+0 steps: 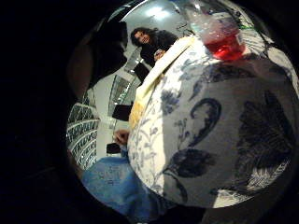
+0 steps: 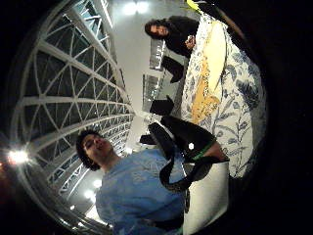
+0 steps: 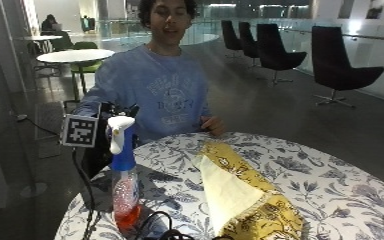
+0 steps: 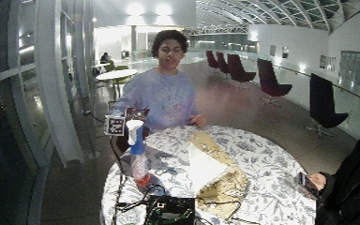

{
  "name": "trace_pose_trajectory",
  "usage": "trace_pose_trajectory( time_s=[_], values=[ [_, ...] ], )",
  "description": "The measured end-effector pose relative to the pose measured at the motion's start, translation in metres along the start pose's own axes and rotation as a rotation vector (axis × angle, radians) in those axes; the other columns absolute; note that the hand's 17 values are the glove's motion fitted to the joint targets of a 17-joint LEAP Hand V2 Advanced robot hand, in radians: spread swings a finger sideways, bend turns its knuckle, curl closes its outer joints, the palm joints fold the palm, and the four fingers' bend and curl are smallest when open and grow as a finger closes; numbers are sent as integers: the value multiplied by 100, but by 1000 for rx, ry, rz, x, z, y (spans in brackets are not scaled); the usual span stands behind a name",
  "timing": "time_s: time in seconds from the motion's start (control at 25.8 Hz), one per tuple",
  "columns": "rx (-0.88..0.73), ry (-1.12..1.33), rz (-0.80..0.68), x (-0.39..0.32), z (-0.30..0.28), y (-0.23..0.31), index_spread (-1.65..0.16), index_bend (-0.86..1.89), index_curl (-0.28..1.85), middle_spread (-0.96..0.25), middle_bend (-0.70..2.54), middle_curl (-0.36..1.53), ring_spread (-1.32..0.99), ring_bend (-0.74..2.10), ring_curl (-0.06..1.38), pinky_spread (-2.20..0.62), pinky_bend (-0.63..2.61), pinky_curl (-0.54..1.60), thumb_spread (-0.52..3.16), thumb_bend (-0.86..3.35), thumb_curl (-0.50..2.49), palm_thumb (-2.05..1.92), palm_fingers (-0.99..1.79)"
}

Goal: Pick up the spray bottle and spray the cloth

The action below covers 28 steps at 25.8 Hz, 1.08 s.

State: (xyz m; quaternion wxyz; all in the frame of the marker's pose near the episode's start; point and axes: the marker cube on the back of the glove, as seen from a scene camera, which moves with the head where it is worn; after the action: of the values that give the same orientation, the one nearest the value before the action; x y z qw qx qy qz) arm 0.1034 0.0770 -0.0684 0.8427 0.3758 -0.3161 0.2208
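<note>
We see the spray bottle [image 3: 124, 185], red liquid low inside, blue collar and white trigger head, standing upright near the edge of the round table [image 3: 352, 200] with its floral tablecloth. The yellow cloth [image 3: 245, 195] lies beside it toward the table's middle, apart from it. The gloved right hand [image 3: 112, 112] hovers behind the bottle's head; we cannot tell how its fingers are set. The bare hand [image 3: 212, 125] rests at the table's far edge.

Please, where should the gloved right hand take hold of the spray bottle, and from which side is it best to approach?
Probably the blue neck of the spray bottle, just under the white trigger head. The bottle stands upright near the table edge, and the gloved right hand is behind it on the person's side. Coming from there, away from the yellow cloth, lets a finger reach the trigger.
</note>
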Motion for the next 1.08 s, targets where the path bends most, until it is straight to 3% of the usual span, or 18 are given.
trace_pose_trajectory(
  time_s=[0.58, 0.81, 1.08],
  values=[
    [210, 221, 221, 54, -30, -79, -37, 11, 16, 0, 32, 35, 5, 42, 31, 23, 48, 36, 104, -1, 25, 56, 38],
    [258, 188, 229, 66, -19, -112, -36, 9, 16, 1, 31, 36, 6, 41, 31, 23, 51, 36, 101, -1, 26, 59, 36],
    [352, 209, 215, 82, -9, -137, -36, 2, 12, -2, 48, 41, 2, 52, 33, 24, 44, 34, 99, 1, 29, 69, 54]
  ],
)
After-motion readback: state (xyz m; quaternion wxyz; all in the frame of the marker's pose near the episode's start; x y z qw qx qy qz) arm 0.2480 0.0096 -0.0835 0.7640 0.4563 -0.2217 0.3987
